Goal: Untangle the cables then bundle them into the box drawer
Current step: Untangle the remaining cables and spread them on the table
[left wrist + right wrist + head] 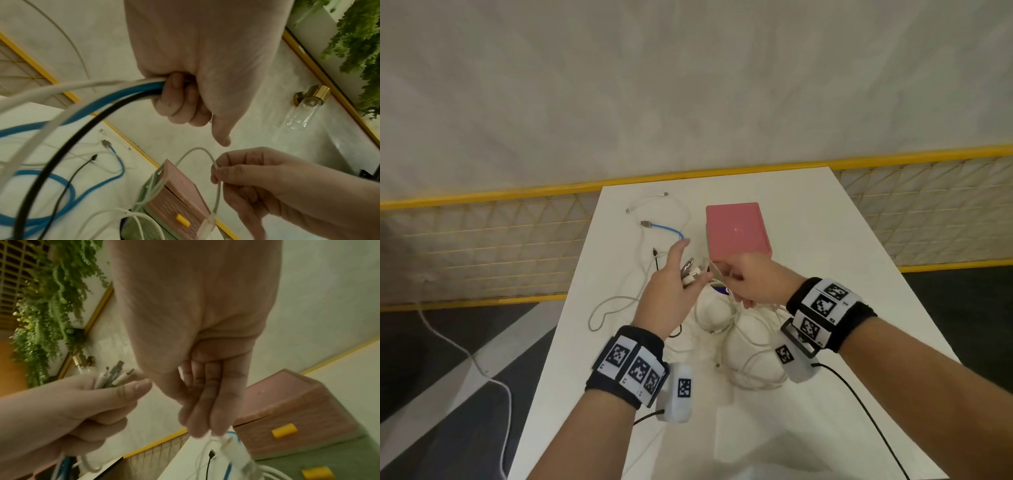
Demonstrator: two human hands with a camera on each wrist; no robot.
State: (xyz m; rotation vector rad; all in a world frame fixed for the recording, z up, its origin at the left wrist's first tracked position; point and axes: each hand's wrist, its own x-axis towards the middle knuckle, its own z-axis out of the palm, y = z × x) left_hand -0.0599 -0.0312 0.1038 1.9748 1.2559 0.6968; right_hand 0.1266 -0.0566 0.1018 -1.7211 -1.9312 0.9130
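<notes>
I'm in the gathering step. My left hand (671, 291) grips a bunch of cable ends, fingers curled round white, blue and black cords with the plugs (112, 376) sticking out past the thumb. My right hand (748, 279) pinches one thin white cable (207, 155) between thumb and fingers, lifted in an arch just in front of the pink box (736, 231).

The rest of the cables (739, 329) lie in loose white loops on the table (859, 274) under my wrists, with the blue cable (664, 228) and a few stray ends trailing off to the left of the box. The drawer with its yellow handle (284, 430) looks closed, as far as I can tell.

Next, I judge, this white strand has to be drawn clear of the loops and its end passed to the left hand — slowly, so it doesn't drag the pile or snag another cord. The drawer will also need opening before any bundle goes in.
</notes>
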